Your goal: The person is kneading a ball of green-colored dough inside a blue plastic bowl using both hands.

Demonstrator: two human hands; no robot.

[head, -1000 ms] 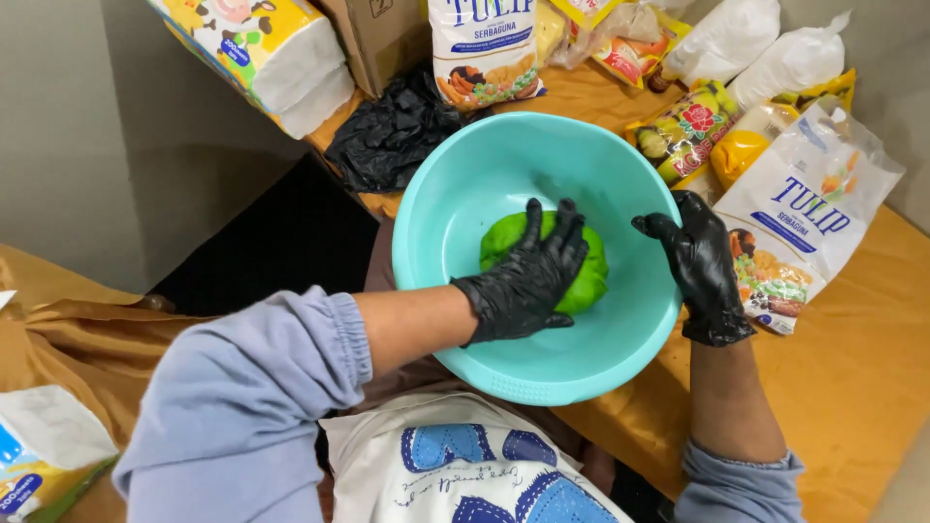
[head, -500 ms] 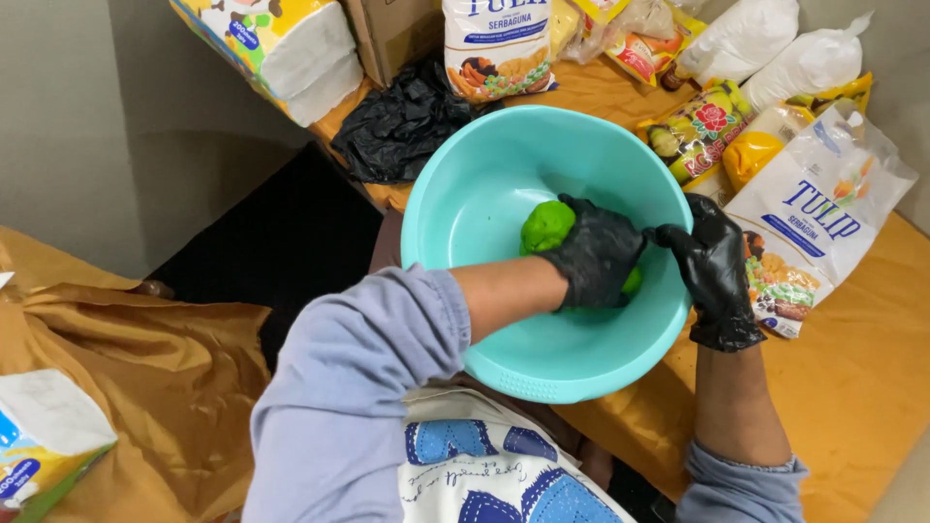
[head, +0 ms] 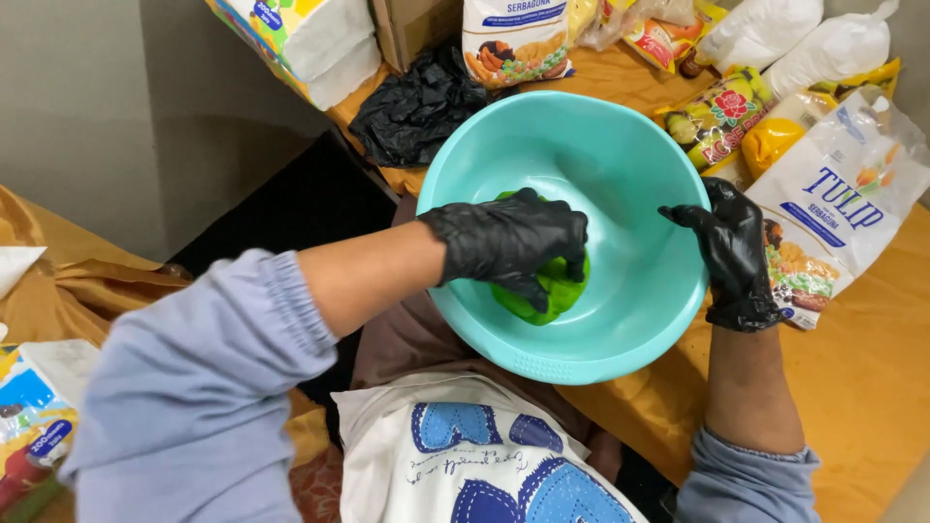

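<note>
Green dough [head: 547,291] lies inside the teal bowl [head: 620,174], clenched under the left hand [head: 509,242]; the right hand [head: 736,252] grips its rim

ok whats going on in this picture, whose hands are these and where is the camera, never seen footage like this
The camera sits on a person's head and looks down, so you see their own arms from above. Both hands wear black gloves. The left hand presses down on a lump of green dough inside a turquoise plastic bowl. The right hand grips the bowl's rim. The bowl rests at the edge of a surface covered with an orange cloth. Around it lie a white flour bag, a crumpled black plastic bag and several other food packets. The grey sleeves and printed white shirt at the bottom belong to the same person.
</note>
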